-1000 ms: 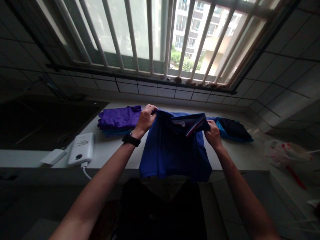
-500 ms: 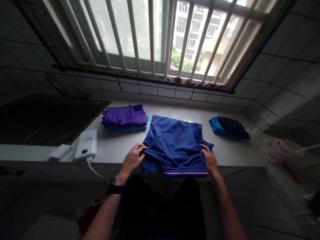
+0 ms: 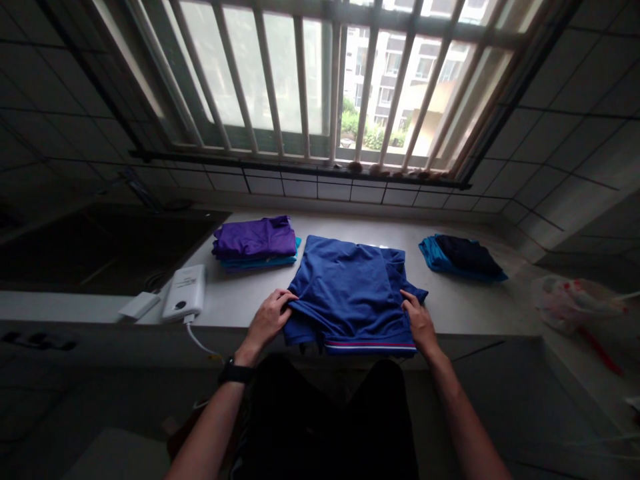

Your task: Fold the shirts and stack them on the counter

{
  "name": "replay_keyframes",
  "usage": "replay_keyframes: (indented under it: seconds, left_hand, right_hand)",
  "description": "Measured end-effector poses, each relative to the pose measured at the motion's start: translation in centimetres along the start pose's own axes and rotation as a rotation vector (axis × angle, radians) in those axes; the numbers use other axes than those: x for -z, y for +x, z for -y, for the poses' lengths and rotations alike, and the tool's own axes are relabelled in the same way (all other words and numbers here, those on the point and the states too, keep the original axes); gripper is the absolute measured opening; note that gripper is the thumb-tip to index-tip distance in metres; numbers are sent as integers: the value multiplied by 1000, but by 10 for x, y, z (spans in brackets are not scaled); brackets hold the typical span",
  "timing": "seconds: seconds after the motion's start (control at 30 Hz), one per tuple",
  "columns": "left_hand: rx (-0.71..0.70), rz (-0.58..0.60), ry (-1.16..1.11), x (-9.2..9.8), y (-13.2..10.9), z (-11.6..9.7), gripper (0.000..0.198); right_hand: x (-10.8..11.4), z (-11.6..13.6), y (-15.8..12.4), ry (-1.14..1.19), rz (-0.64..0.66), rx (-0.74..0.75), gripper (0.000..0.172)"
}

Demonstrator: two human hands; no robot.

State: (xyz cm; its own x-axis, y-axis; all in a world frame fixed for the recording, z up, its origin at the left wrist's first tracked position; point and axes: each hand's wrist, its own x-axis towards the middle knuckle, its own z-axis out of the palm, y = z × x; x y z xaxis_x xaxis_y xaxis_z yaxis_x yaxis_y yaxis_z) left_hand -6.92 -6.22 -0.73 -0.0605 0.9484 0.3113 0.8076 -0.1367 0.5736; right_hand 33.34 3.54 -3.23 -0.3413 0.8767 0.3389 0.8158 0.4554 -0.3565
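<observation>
A blue shirt lies partly folded on the white counter, with wrinkles across its front part. Its near edge carries a red and white stripe and hangs slightly over the counter's front. My left hand pinches the cloth at the left side, and a dark watch sits on that wrist. On the opposite side, the fingers of my right hand are closed on the cloth, beside a corner that sticks out to the right. The shirt's underside is hidden.
Behind and left is a stack of folded purple and teal clothes. A smaller blue and black pile lies right. Left are a white power bank with a cable, a small white box and the dark sink. A plastic bag sits far right.
The view has shifted slightly, so the surroundings sit a little lower and further right. Both hands keep their hold on the shirt, which looks almost the same.
</observation>
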Motion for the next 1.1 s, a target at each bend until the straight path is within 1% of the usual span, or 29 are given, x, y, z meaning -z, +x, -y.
replay_keyframes:
  seconds: [0.23, 0.47, 0.6, 0.7, 0.8, 0.87, 0.97, 1.03, 1.1]
  left_hand:
    - [13, 19, 0, 1, -1, 2, 26]
    - [-5, -21, 28, -2, -4, 0, 34]
    - [8, -30, 37, -2, -5, -2, 33]
    - [21, -28, 57, -1, -5, -4, 31]
    - [-1, -18, 65, 0, -5, -5, 30]
    - [-23, -22, 66, 0, -6, -6, 27]
    - [-34, -44, 46, -1, -7, -5, 20]
    - [-22, -66, 19, -1, -8, -4, 18]
    - [-14, -95, 14, -1, -9, -3, 17]
  right_hand:
    - [-1, 4, -1, 28, -19, -29, 24]
    - [0, 9, -2, 40, -49, -32, 25]
    - [-2, 7, -2, 63, -56, -24, 27]
    - [-1, 7, -2, 62, -55, -39, 25]
    - [0, 10, -1, 73, -38, -50, 25]
    - [2, 10, -1, 120, -35, -50, 26]
    - [8, 3, -3, 244, -32, -24, 25]
    - [17, -6, -8, 308, 13, 11, 29]
    - [28, -14, -16, 320, 74, 29, 36]
